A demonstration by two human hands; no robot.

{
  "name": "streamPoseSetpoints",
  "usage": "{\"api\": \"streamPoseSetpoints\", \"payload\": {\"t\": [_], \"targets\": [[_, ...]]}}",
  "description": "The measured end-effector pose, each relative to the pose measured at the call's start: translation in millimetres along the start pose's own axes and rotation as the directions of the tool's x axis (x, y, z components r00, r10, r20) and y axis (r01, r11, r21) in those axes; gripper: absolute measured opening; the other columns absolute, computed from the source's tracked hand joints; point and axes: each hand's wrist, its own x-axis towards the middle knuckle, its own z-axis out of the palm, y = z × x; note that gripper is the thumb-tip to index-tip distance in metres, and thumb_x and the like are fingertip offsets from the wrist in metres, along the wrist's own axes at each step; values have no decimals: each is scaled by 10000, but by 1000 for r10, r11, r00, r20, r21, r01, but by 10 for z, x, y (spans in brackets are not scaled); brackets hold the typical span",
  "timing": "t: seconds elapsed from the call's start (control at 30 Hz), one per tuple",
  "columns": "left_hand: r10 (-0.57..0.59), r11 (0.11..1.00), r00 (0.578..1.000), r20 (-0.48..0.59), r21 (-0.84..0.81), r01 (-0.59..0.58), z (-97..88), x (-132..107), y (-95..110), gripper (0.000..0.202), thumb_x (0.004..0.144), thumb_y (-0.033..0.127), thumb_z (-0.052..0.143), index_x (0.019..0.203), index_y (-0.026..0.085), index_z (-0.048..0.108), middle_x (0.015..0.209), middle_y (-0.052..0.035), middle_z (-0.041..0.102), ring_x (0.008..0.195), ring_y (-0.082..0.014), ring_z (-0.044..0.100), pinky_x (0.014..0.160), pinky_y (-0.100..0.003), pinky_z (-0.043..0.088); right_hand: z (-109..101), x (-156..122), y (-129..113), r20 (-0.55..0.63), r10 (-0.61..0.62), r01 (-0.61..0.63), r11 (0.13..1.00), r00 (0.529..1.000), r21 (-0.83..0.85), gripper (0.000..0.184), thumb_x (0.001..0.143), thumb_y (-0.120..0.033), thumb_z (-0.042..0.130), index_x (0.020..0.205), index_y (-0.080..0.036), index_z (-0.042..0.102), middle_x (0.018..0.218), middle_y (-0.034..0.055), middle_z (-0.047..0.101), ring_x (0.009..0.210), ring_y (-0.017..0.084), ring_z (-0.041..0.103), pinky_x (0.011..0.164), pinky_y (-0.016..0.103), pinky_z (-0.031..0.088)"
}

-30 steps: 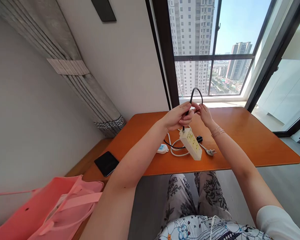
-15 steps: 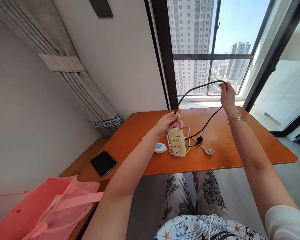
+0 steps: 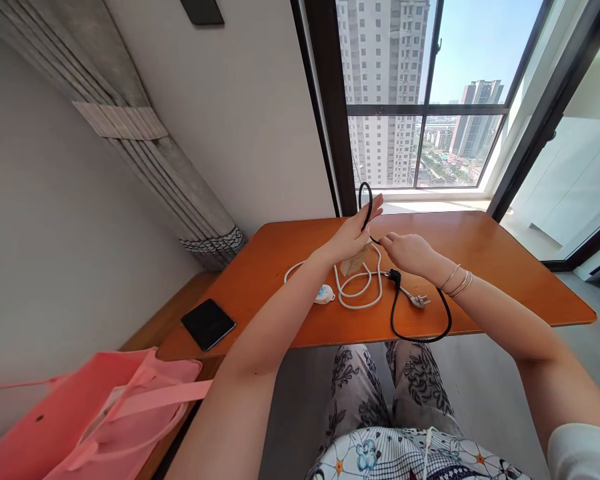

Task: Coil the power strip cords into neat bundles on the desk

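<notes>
My left hand (image 3: pixel 357 232) is at the far side of the table with its fingertips pointing up and away. It grips a yellowed power strip (image 3: pixel 353 265), which is tilted and mostly hidden behind the hand. A black cord (image 3: pixel 421 340) rises in a small loop by the left fingers. My right hand (image 3: pixel 409 255), closed in a pinch, holds that cord close beside the left hand. The rest of the cord hangs in a wide loop beneath the right wrist, with its black plug (image 3: pixel 395 276) near the table.
A white cord (image 3: pixel 363 307) lies coiled on the orange-brown table (image 3: pixel 510 280), with a white plug (image 3: pixel 420 302) at right. A white power strip (image 3: pixel 325 294) is partly behind my left forearm. A black tablet (image 3: pixel 209 325) and a pink bag (image 3: pixel 95 413) are at left. The window is beyond.
My right hand has come down and left, bringing the cord close to my left hand. The yellowed strip has tilted and is now mostly hidden. The cord's slack has dropped toward the table's front edge.
</notes>
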Motion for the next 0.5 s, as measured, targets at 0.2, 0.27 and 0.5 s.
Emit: {"api": "streamPoseSetpoints", "payload": {"t": [0.2,0.27,0.5], "targets": [[-185,974,969,164,160,159,115,-43,119,498,784,143,488,1273,165,580,1132,-105,727,1141,-252,657,1017,-419,511,-216,-54,145,-151,-152,165,983,977,80,241,1013,-165,444,1160,-144,634,1088,135,711,845,226,664,633,293,361],[-272,962,941,201,94,258,175,-44,158,324,749,135,495,1051,170,604,828,-40,694,812,-191,663,764,-330,548,-245,-33,201,-233,-89,140,967,968,212,158,977,-198,545,1114,-159,614,999,94,724,789,202,640,625,276,337],[-401,781,848,346,-354,514,128,-3,277,67,807,226,584,821,161,591,467,62,448,387,-71,352,497,-238,409,-170,139,487,-200,22,155,551,979,820,310,829,-340,750,998,-190,538,687,-34,612,598,118,514,582,238,360]]}}
